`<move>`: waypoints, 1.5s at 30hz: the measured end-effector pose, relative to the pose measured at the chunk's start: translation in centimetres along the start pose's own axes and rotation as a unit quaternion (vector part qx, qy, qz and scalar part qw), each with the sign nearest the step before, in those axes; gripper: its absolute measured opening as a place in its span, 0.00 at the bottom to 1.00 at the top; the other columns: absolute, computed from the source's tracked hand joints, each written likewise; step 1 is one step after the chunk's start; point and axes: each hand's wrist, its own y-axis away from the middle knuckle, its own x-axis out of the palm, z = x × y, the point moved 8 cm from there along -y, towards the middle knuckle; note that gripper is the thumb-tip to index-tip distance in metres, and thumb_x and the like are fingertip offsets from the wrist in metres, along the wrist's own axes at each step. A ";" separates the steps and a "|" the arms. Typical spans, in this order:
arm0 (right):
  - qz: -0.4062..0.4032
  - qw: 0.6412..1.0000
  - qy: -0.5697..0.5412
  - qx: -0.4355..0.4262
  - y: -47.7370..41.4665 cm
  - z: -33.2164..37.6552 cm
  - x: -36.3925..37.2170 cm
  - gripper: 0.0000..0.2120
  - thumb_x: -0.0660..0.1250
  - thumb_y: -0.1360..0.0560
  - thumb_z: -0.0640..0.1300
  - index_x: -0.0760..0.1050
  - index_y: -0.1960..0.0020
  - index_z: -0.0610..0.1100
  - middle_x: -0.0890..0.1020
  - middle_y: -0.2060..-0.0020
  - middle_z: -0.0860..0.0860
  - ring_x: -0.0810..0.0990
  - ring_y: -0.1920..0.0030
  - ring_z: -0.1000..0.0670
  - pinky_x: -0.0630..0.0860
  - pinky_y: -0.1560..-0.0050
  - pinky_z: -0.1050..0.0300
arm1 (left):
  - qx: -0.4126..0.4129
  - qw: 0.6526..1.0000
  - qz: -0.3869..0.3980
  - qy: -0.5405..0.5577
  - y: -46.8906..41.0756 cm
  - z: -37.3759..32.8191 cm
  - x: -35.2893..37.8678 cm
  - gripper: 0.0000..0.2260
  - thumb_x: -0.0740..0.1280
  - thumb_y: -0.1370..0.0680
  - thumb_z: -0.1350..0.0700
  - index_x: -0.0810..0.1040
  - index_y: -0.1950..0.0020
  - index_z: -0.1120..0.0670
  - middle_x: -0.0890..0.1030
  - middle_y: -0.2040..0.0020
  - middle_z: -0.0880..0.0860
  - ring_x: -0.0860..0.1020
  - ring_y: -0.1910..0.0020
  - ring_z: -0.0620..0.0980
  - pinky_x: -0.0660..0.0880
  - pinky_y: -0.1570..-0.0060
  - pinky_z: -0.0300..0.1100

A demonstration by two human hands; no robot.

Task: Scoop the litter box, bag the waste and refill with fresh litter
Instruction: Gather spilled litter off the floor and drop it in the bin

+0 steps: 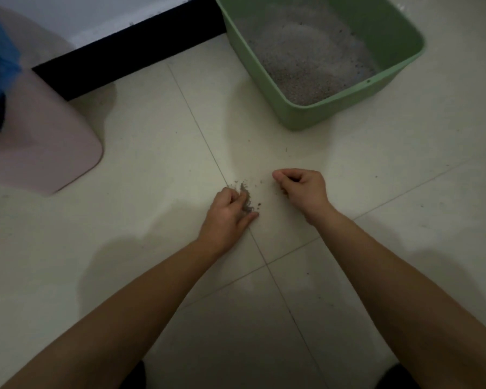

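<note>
Curled right hand [302, 189] hides whatever it grips; bin [40, 153] cropped.

Both forearms bare, reaching forward from lower corners of view toward centre. Left arm enters from 7 o'clock, right arm from 5 o'clock. Left hand [230, 211] palm down, low, back of hand up, fingers curled and bunched toward 1 o'clock, thumb stretched out along right side. Right hand [302, 185] at 2 o'clock from left hand, apart from it, closed in loose fist, knuckles toward 10 o'clock, wrist slightly bent.
</note>
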 end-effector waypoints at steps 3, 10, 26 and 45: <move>-0.019 0.999 -0.023 0.021 0.2 0.1 -0.8 0.09 0.76 0.27 0.49 0.85 0.49 0.46 0.84 0.65 0.56 0.77 0.69 0.61 0.77 0.58 0.63 | -0.012 1.000 -0.028 0.000 -0.2 -0.4 0.2 0.15 0.62 0.20 0.51 0.82 0.50 0.61 0.76 0.58 0.56 0.75 0.59 0.53 0.73 0.59 0.40; -0.036 0.997 -0.044 0.048 0.3 0.0 -1.1 0.09 0.75 0.27 0.48 0.85 0.50 0.45 0.81 0.69 0.53 0.75 0.70 0.57 0.76 0.63 0.65 | -0.032 0.997 0.060 -0.033 -1.3 0.9 0.3 0.12 0.61 0.23 0.54 0.83 0.52 0.57 0.78 0.57 0.57 0.79 0.57 0.57 0.73 0.57 0.40; 0.072 0.996 -0.040 -0.025 -0.9 16.7 10.9 0.06 0.74 0.26 0.47 0.83 0.53 0.45 0.81 0.67 0.50 0.76 0.69 0.54 0.75 0.65 0.60 | 0.026 0.976 -0.039 -0.214 -7.6 1.5 -28.8 0.09 0.65 0.23 0.61 0.81 0.60 0.64 0.81 0.61 0.62 0.79 0.62 0.60 0.72 0.61 0.47; 0.199 0.898 0.209 -0.333 10.4 44.3 38.5 0.09 0.70 0.22 0.48 0.86 0.51 0.43 0.86 0.52 0.49 0.83 0.52 0.52 0.74 0.52 0.64 | -0.196 0.937 -0.205 -0.203 0.0 20.0 -52.0 0.10 0.64 0.20 0.61 0.84 0.47 0.61 0.84 0.47 0.61 0.80 0.49 0.60 0.71 0.46 0.45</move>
